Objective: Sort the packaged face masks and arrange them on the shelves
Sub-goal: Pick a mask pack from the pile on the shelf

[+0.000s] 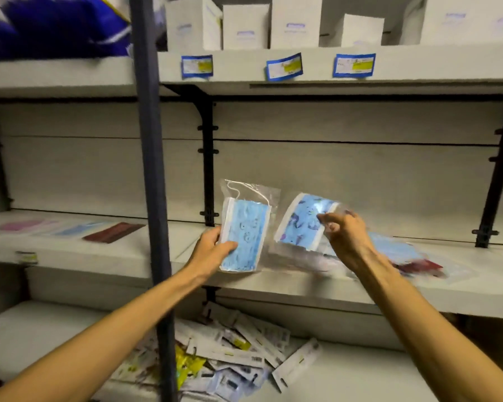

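No legible text: my view of the shelf tags [354,65] and white boxes [246,27], upper frame, is blurred.

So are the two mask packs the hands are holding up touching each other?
Apart. The head view shows bare shelf wall between the left hand's plain blue pack and the right hand's patterned pack.

shop stockroom | price-tagged shelves [302,88] | white boxes [246,26]
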Demonstrator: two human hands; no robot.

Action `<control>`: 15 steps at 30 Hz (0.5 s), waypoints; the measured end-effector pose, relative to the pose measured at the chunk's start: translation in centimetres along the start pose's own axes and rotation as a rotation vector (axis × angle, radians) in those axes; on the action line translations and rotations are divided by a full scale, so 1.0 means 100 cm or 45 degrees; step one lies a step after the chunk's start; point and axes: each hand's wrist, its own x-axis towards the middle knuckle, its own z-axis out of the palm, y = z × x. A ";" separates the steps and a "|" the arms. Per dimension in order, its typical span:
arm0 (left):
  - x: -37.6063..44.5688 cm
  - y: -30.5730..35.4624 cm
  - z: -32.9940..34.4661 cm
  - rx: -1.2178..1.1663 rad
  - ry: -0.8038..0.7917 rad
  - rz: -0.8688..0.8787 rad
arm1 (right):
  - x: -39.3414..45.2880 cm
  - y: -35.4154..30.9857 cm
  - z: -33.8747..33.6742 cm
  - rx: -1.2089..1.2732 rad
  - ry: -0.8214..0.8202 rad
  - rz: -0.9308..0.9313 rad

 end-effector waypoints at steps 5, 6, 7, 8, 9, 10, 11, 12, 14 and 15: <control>-0.052 -0.020 -0.092 0.081 0.036 -0.029 | -0.066 0.048 0.073 0.025 -0.276 0.132; -0.061 -0.023 -0.111 0.111 0.065 -0.052 | -0.079 0.059 0.089 0.006 -0.346 0.127; -0.069 -0.027 -0.130 0.149 0.088 -0.076 | -0.092 0.070 0.106 -0.024 -0.413 0.119; -0.077 -0.031 -0.148 0.187 0.106 -0.099 | -0.104 0.082 0.123 -0.055 -0.464 0.114; -0.083 -0.035 -0.166 0.214 0.121 -0.115 | -0.113 0.095 0.139 -0.093 -0.482 0.125; -0.087 -0.040 -0.184 0.224 0.136 -0.127 | -0.119 0.107 0.155 -0.133 -0.482 0.149; -0.092 -0.044 -0.200 0.217 0.148 -0.139 | -0.124 0.119 0.171 -0.181 -0.469 0.178; -0.095 -0.049 -0.216 0.196 0.160 -0.160 | -0.127 0.130 0.186 -0.218 -0.452 0.205; -0.100 -0.058 -0.244 0.151 0.194 -0.204 | -0.131 0.152 0.216 -0.254 -0.438 0.261; -0.102 -0.063 -0.257 0.137 0.220 -0.221 | -0.131 0.163 0.229 -0.258 -0.436 0.296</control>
